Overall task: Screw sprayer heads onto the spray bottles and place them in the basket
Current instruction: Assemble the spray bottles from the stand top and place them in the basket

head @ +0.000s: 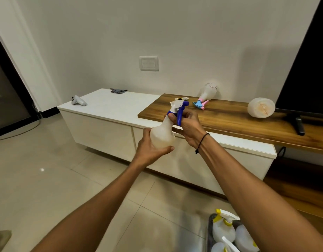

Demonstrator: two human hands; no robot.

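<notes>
I hold a translucent white spray bottle (pixel 161 132) in front of the cabinet, tilted with its neck up. My left hand (pixel 149 148) cups its base. My right hand (pixel 188 124) grips the blue and white sprayer head (pixel 178 109) at the bottle's neck. On the wooden top lie a bottle with a pink and blue sprayer head (pixel 205 96), a loose yellow and white sprayer head (pixel 181 99) and a headless bottle on its side (pixel 260 107). A dark basket (pixel 209 231) on the floor at the bottom right holds several bottles with yellow heads (pixel 223 229).
A low white cabinet (pixel 109 120) carries a wooden shelf top (pixel 229 120). A grey controller (pixel 78 101) and a folded grey cloth (pixel 118 90) lie on the white part. A TV (pixel 308 70) with its stand (pixel 297 124) is at the right. Tiled floor lies below.
</notes>
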